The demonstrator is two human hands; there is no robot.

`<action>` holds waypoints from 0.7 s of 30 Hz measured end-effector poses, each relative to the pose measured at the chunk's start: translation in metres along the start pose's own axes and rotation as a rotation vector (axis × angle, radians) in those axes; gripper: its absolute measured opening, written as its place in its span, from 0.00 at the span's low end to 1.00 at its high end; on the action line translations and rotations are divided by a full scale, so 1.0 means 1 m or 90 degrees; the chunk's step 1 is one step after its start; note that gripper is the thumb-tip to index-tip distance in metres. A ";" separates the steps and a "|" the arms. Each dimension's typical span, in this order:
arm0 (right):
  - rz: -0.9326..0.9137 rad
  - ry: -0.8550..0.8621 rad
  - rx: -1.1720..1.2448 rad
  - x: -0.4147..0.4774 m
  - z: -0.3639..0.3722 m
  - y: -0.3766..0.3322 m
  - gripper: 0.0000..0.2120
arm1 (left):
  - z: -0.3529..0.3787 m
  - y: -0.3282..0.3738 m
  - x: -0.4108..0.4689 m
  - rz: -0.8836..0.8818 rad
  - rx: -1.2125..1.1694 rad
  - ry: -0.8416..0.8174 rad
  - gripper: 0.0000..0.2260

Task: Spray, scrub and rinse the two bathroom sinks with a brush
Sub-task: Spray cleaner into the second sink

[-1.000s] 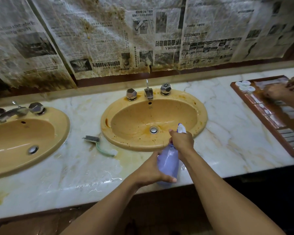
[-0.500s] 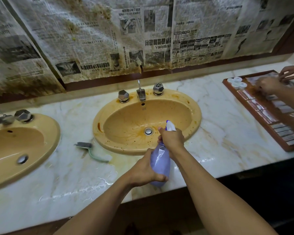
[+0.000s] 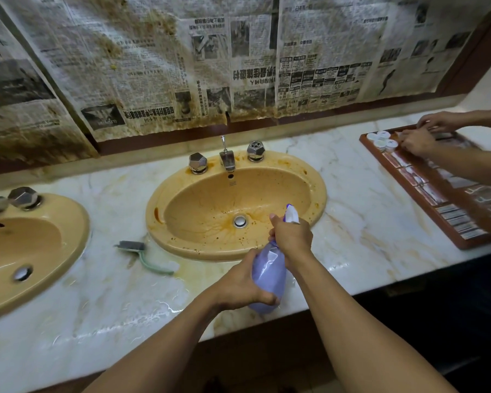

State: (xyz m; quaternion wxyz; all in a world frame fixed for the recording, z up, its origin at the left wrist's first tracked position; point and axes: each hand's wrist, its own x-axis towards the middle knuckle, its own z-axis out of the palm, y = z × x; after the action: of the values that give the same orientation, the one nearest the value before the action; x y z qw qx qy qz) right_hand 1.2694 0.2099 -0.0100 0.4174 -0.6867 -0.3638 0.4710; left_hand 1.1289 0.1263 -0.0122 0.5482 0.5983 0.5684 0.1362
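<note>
A purple spray bottle (image 3: 268, 275) with a white nozzle hangs over the front rim of the middle yellow sink (image 3: 204, 205), which is streaked with brown stains. My left hand (image 3: 243, 287) grips the bottle's body from the left. My right hand (image 3: 292, 235) is wrapped around its neck and trigger, nozzle pointing into the basin. A green-handled brush (image 3: 142, 253) lies on the wet marble counter (image 3: 111, 302) left of that sink. A second yellow sink (image 3: 68, 222) sits at the far left, partly cut off.
Chrome taps and a spout (image 3: 226, 158) stand behind the middle sink. Stained newspaper (image 3: 182, 66) covers the wall. At the right another person's hands (image 3: 420, 137) work over a brown tray (image 3: 442, 194) of small packets and white lids. The counter's front edge is close to me.
The view has shifted right and slightly closer, so the left sink slid further out of frame. Both hands keep hold of the bottle at the sink's front rim.
</note>
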 end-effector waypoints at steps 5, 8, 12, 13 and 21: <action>0.006 -0.078 0.003 0.001 -0.010 0.003 0.17 | -0.001 0.001 0.002 -0.004 0.000 -0.018 0.47; 0.014 -0.027 -0.002 0.003 -0.012 0.005 0.16 | 0.003 0.004 0.002 0.019 0.002 -0.030 0.51; 0.055 0.023 -0.037 0.004 -0.014 0.009 0.28 | 0.007 0.002 0.006 0.031 0.000 -0.043 0.50; 0.056 0.033 -0.033 0.003 -0.015 0.008 0.29 | 0.007 0.002 0.007 0.030 0.004 -0.046 0.49; 0.050 0.007 0.052 0.007 -0.014 0.011 0.30 | -0.011 0.002 0.013 0.062 -0.007 -0.094 0.47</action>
State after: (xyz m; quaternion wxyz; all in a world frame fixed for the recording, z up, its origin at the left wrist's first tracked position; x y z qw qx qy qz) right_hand 1.2858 0.2088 -0.0191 0.4281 -0.6856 -0.3147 0.4977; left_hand 1.1249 0.1434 -0.0128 0.5847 0.6306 0.4958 0.1214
